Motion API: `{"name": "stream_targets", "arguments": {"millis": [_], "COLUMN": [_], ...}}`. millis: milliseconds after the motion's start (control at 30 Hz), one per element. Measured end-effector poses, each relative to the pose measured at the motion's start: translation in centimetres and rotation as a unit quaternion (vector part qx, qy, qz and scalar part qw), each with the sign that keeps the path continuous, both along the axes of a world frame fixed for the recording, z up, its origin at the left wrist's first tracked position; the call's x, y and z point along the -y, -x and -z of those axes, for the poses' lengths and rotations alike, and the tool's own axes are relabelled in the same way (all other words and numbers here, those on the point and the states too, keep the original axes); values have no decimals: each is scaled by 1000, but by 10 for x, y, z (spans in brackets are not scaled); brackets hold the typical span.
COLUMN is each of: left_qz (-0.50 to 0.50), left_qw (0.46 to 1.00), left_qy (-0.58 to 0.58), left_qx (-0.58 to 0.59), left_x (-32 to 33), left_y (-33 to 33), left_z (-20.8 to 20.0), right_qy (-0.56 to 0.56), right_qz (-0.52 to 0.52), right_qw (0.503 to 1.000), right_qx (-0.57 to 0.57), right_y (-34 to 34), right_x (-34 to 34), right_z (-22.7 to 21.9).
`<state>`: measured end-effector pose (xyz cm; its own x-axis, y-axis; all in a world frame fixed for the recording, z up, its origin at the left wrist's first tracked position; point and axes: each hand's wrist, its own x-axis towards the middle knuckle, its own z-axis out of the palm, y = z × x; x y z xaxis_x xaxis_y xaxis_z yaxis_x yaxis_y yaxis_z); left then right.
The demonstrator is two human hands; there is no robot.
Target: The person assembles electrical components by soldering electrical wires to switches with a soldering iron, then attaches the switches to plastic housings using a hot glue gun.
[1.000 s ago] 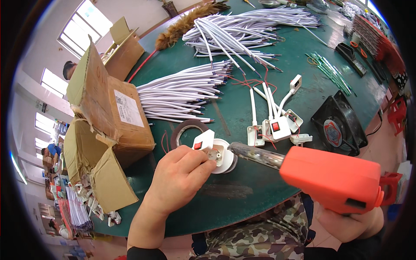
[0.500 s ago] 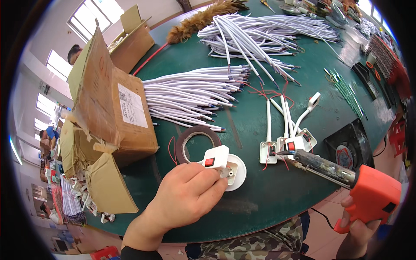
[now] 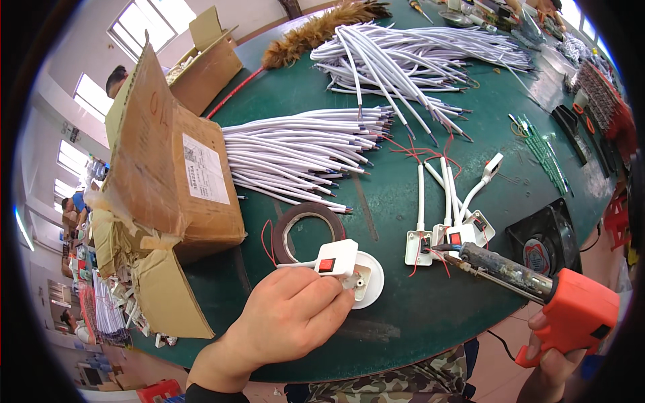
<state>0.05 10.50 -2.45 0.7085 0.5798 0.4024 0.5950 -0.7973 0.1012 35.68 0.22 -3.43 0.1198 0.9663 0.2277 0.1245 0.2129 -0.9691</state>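
Observation:
My left hand (image 3: 285,319) pinches a small white switch housing (image 3: 344,252) with a red rocker switch. The housing sits over a round white disc (image 3: 377,282), and the fingertips hide part of it. Beside that lies a roll of dark tape (image 3: 287,235), with a thin red wire near it. In my right hand (image 3: 554,371) is a red-handled soldering gun (image 3: 579,314), its tip pointing left. The tip is close to several white switch housings on cables, among them an opened one (image 3: 418,248) with red wires; whether it touches any cannot be told.
An open cardboard box (image 3: 208,215) stands at the left, with a bundle of white cables (image 3: 295,151) beside it. Farther back lie more white cables (image 3: 416,60) and a brown feather duster (image 3: 316,33). A black fan (image 3: 547,235) sits near the right edge, beyond the soldering gun.
The whole view has shifted slightly, with the table things lower in the picture. Both hands keep nearly the same grip and place.

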Motion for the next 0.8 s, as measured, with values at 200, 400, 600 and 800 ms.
{"name": "stream_targets", "arguments": {"millis": [200,400,600,800], "left_qz": [-8,-12,-23,-24], "left_qw": [1000,1000,1000,1000], "left_qy": [1,6,2,3], "left_qx": [-9,-19,-16,-9], "left_x": [1,2,3,4], "left_y": [1,-1,-2,-2], "left_z": [-1,-2,-2,-1], "right_qy": [19,7,48,54], "right_qz": [6,-6,27,14], "right_qw": [1000,1000,998,998], "right_qx": [13,-13,-12,-31], "right_y": [-2,1,6,4], "right_x": [4,0,1,0], "right_z": [3,2,-2,0]}}
